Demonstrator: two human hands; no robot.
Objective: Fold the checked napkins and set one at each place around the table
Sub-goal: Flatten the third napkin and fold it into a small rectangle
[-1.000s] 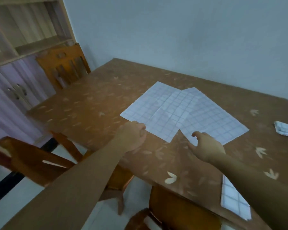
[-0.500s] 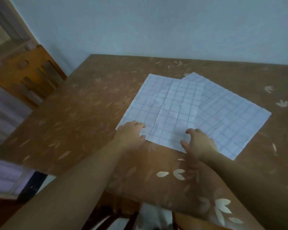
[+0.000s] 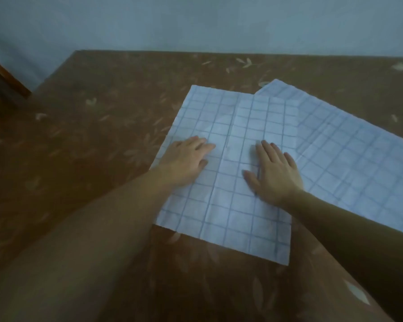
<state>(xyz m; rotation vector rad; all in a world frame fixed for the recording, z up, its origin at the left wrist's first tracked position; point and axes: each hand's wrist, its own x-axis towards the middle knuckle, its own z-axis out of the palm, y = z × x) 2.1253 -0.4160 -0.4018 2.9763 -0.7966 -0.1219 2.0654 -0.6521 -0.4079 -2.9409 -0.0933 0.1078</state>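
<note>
**Palms down on the check**

Left hand point(image 3: 186, 160) and right hand point(image 3: 276, 174) lie flat, fingers straight, on the near napkin point(image 3: 228, 205) (creased down its middle). Second napkin point(image 3: 356, 159) lies partly beneath it, on the table point(image 3: 91, 135).

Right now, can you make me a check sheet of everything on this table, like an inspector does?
Surface: brown table with a pale leaf pattern.
Job's things: checked napkin spread flat, its right edge lying over a second napkin.
Clutter: nothing seen.
Hands: left hand and right hand press flat on the checked napkin, fingers straight.
Cables: nothing seen.
Surroundings: plain pale wall behind the table; wooden furniture at the far left edge.
</note>
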